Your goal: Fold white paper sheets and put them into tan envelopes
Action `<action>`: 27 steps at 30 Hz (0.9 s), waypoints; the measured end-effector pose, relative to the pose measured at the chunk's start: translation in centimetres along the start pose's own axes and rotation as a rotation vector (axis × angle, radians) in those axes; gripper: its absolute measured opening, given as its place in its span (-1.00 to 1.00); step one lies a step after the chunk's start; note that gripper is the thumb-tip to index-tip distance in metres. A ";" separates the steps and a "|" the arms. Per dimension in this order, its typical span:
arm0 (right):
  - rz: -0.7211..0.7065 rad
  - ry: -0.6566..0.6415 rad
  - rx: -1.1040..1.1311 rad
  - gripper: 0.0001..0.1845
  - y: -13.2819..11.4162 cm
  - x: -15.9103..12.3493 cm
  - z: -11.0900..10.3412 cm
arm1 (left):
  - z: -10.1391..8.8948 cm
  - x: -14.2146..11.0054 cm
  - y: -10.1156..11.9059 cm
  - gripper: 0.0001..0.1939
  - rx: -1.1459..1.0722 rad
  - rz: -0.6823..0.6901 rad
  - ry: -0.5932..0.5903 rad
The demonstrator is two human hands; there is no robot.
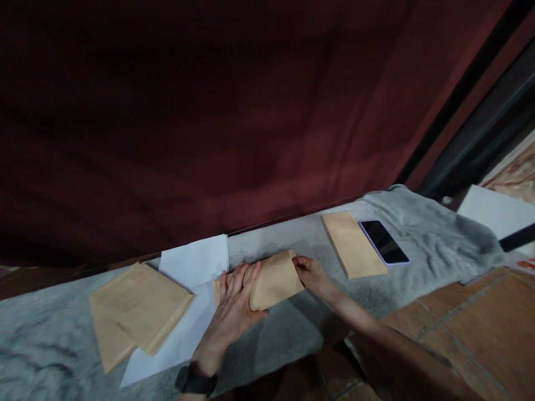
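Head view, dark red cloth curtain (234, 122): it fills most of the top of the frame.
Soft grey cloth (434, 236): it runs from the lower left to the right side.
Brown square floor tiles (468, 328): they show at the lower right.
White flat paper sheets (196, 259): they lie on the grey cloth, left of the middle.
Messy pile of tan paper envelopes (142, 306): it sits at the lower left, partly on top of the white sheets.
Neat stack of tan paper envelopes (355, 245): it lies right of the middle.
Tan paper envelope under the hands (278, 281): it is low in the middle, between the two piles.
Left hand (236, 301): it lies on that envelope, fingers long and a bit spread, not wrapped around anything.
Flat phone with purple edge (384, 242): it lies just beside the neat stack, dark screen up.
Right hand (313, 275): fingers bend in at the envelope's right end; the tips are hidden, so I cannot tell if they pinch it.
Black wristband (196, 381): it is on the left wrist, at the bottom.
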State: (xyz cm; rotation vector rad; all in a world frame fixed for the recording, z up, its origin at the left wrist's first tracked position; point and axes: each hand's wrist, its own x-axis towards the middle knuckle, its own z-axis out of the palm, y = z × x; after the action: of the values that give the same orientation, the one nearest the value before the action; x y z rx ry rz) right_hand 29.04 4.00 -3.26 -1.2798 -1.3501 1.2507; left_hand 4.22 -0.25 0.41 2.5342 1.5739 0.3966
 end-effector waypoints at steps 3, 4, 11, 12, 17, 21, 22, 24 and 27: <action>-0.005 0.021 0.015 -0.79 0.1 0.0 0.2 | -0.1 0.0 -0.1 0.11 0.000 -0.006 -0.002; -0.011 0.038 0.017 -0.80 0.1 0.0 0.2 | -0.1 0.0 -0.1 0.11 0.000 -0.007 -0.007; -0.085 0.152 0.044 -0.81 0.4 0.3 0.4 | -0.1 0.2 -0.2 0.11 0.005 -0.016 -0.019; -0.085 0.168 0.055 -0.75 0.4 0.4 0.4 | -0.1 0.2 -0.2 0.10 0.006 -0.013 -0.020; 0.008 0.182 0.176 -0.55 -0.1 0.3 0.4 | 0.1 0.0 -0.3 0.11 0.008 0.001 -0.015; 0.073 0.043 0.296 -0.75 -1.3 -0.1 -0.4 | -0.2 0.0 -0.2 0.10 -0.010 0.008 0.056; 0.086 0.042 0.319 -0.76 -1.6 -0.2 -0.7 | -0.4 0.1 0.0 0.07 -0.027 -0.006 0.093; 0.115 0.083 0.368 -0.75 -1.9 -0.4 -1.1 | -0.7 0.4 0.5 -0.04 -0.091 -0.078 0.210; 0.145 0.117 0.450 -0.72 -2.1 -0.6 -1.3 | -0.8 1.1 1.9 -0.23 -0.305 -0.305 0.442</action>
State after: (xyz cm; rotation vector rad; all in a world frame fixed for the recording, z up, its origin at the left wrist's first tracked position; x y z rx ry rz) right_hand 30.13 3.64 -1.04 -1.1214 -0.8409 1.4545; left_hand 6.07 -0.16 1.77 2.0262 1.8321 1.1157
